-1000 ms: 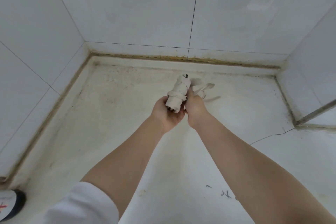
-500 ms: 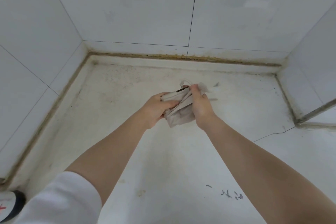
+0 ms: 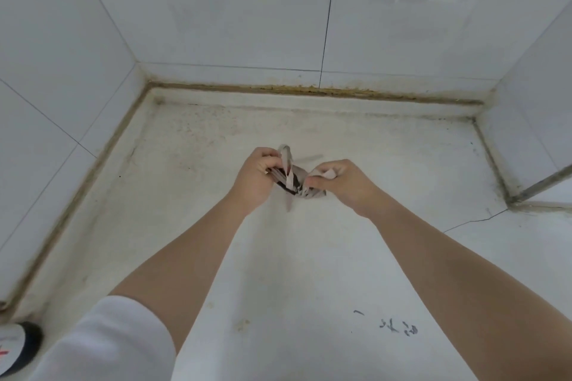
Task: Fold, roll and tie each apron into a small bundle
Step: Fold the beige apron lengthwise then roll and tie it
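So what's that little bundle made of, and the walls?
The bundle looks like thin woven cloth, pale beige and matte: it creases, and its strap bends limply. The walls look like glazed ceramic tile: smooth, slightly shiny, with thin straight joint lines.

Stained white desk (image 3: 309,272) under the fingers, tiled walls (image 3: 232,9) beyond them, dark scribbles (image 3: 399,326) nearer the camera, round black-rimmed object (image 3: 15,346) far lower left.

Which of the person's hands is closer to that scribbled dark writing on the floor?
Right. The right hand is above and slightly left of the scribbled writing in the picture; the left hand is farther left, across the apron bundle.
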Demonstrator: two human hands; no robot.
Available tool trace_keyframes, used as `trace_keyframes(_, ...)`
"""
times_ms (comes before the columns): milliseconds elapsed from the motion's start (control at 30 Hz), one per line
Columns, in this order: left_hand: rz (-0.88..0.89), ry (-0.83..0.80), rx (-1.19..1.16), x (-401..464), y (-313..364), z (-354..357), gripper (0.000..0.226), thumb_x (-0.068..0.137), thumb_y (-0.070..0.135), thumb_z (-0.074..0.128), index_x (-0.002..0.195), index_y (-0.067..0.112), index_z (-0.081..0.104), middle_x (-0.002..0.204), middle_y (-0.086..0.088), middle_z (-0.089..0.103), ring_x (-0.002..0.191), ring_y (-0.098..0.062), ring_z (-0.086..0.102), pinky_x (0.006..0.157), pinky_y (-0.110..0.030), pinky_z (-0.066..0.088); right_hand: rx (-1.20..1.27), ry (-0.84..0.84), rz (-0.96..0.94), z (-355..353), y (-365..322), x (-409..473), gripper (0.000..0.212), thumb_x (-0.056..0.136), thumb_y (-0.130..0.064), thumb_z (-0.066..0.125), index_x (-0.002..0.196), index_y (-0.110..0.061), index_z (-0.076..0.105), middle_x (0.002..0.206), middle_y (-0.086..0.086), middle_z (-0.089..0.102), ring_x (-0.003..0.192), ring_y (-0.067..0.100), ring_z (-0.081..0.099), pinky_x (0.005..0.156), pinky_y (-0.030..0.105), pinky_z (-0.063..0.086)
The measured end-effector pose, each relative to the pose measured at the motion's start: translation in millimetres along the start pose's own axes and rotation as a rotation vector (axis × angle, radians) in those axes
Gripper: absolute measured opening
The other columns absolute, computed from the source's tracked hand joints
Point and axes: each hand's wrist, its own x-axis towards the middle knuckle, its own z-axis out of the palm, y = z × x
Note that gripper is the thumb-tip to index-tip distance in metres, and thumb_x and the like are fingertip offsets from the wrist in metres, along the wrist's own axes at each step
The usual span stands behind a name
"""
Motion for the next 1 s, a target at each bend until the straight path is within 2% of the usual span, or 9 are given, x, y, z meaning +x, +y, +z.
trace_keyframes(67,0.034,-0.097,0.200,-10,-17,10,0.032,0.074,-0.020,0.052,0.090,0.003,0.067,0.110,-0.002,0.045,0.098,-0.014,0.050,0.084,-0.018,0.041,-0.140,-0.030,0.080,10,15,2,0.009,0.081,-0.009,0.072,0.074,-0.013,0.069,0.057,-0.010,0.066,0.050,0.001,0.055,0.053,0.013,0.039)
trace_keyframes(133,-0.013,-0.233,0.229,-26,-27,12,0.023,0.075,-0.010,0.056,0.089,0.005,0.066,0.120,0.007,0.038,0.103,0.001,0.046,0.086,-0.011,0.039,-0.247,-0.080,0.129,18,30,0,0.006,0.078,-0.015,0.075,0.083,-0.013,0.072,0.070,0.002,0.069,0.058,0.009,0.056,0.054,0.018,0.040)
trace_keyframes(233,0.034,-0.282,0.245,-38,-34,14,0.008,0.088,0.008,0.060,0.082,0.012,0.064,0.129,0.009,0.034,0.103,0.023,0.037,0.087,-0.007,0.036,-0.305,-0.130,0.157,27,41,-2,0.009,0.081,-0.016,0.071,0.074,-0.013,0.067,0.065,-0.002,0.065,0.055,0.008,0.055,0.050,0.015,0.040)
trace_keyframes(400,0.157,-0.156,0.452,-44,-49,8,0.019,0.092,0.004,0.053,0.086,-0.009,0.066,0.126,-0.007,0.046,0.101,-0.008,0.048,0.082,0.001,0.028,-0.070,-0.118,0.318,23,39,5,0.027,0.088,-0.026,0.062,0.067,-0.010,0.064,0.066,0.005,0.064,0.064,0.018,0.058,0.064,0.026,0.043)
trace_keyframes(500,0.184,-0.084,0.452,-51,-63,4,0.014,0.089,0.002,0.058,0.086,-0.007,0.069,0.122,-0.009,0.053,0.104,-0.015,0.054,0.083,0.003,0.029,0.184,0.038,0.478,28,48,13,0.038,0.093,-0.035,0.054,0.062,-0.012,0.055,0.054,0.000,0.052,0.055,0.019,0.048,0.053,0.028,0.033)
trace_keyframes(633,0.162,-0.028,0.382,-60,-72,12,0.013,0.086,0.004,0.063,0.095,0.000,0.072,0.114,-0.003,0.056,0.094,-0.009,0.054,0.079,0.000,0.033,0.418,0.207,0.510,39,58,15,0.032,0.097,-0.024,0.047,0.080,-0.010,0.070,0.062,-0.002,0.062,0.065,0.015,0.055,0.065,0.022,0.042)
trace_keyframes(733,0.075,0.073,0.285,-58,-65,16,0.017,0.090,0.012,0.059,0.088,0.001,0.073,0.104,0.005,0.059,0.087,0.000,0.055,0.076,0.000,0.035,0.336,0.021,0.420,40,55,9,0.035,0.087,0.001,0.042,0.112,-0.002,0.067,0.096,0.008,0.070,0.084,0.015,0.064,0.076,0.021,0.048)
trace_keyframes(867,-0.059,0.113,0.182,-54,-64,19,0.030,0.094,0.017,0.054,0.080,-0.004,0.070,0.099,0.006,0.059,0.084,-0.005,0.056,0.072,-0.002,0.038,0.197,-0.063,0.392,44,55,8,0.045,0.088,0.011,0.036,0.121,-0.006,0.063,0.117,0.010,0.066,0.104,0.023,0.063,0.095,0.033,0.046)
trace_keyframes(1000,-0.100,0.090,0.164,-52,-66,17,0.020,0.085,0.010,0.066,0.070,-0.002,0.070,0.093,0.009,0.059,0.074,0.008,0.055,0.066,-0.003,0.039,0.288,-0.049,0.475,48,54,11,0.020,0.093,-0.004,0.052,0.106,-0.007,0.066,0.097,0.011,0.066,0.081,0.018,0.062,0.073,0.017,0.050)
